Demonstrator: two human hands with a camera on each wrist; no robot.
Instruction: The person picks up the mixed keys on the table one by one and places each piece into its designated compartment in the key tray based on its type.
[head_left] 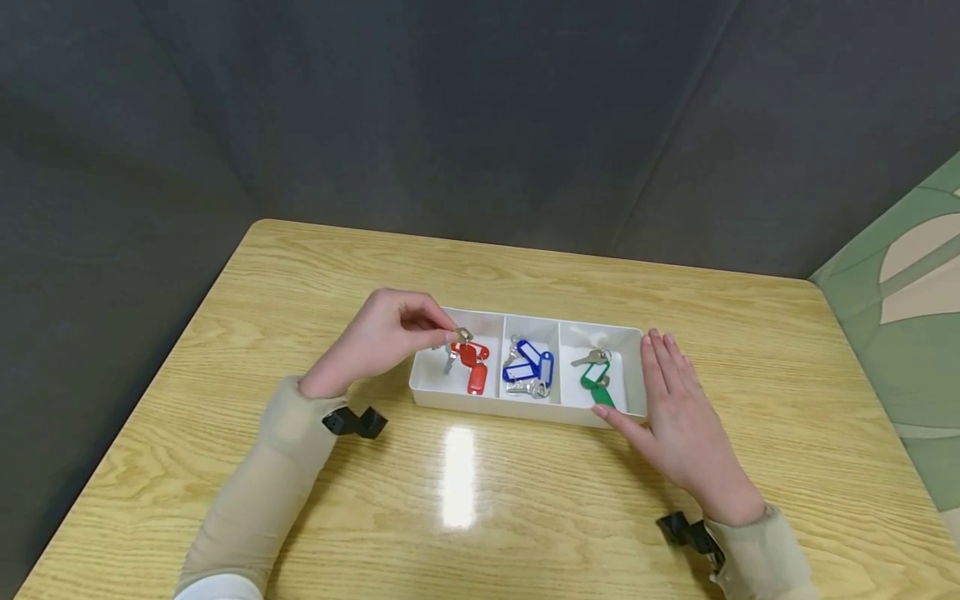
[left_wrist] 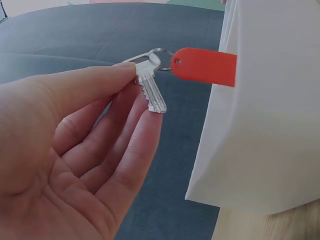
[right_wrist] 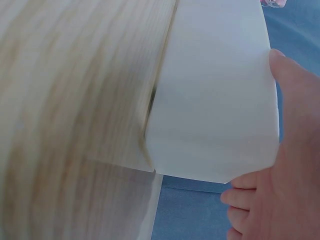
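My left hand (head_left: 382, 337) pinches a silver key (left_wrist: 152, 90) between thumb and fingertips, over the left compartment of a white divided box (head_left: 480, 406). From the key's ring hangs a red key tag (left_wrist: 205, 66), its far end hidden behind the box wall in the left wrist view. Inside that compartment lies another red tag (head_left: 476, 380) with a key. Blue key tags (head_left: 517, 372) with keys fill the middle section, and green key tags (head_left: 602, 396) with keys the right one. With fingers straight, my right hand (head_left: 686, 425) rests against the box's right end, thumb at the front rim.
The box stands on a wood-grain table (head_left: 360, 517) with a bright light reflection in front of it. Behind the table hangs a dark grey curtain (head_left: 450, 125). A green patterned panel (head_left: 915, 333) borders the right side.
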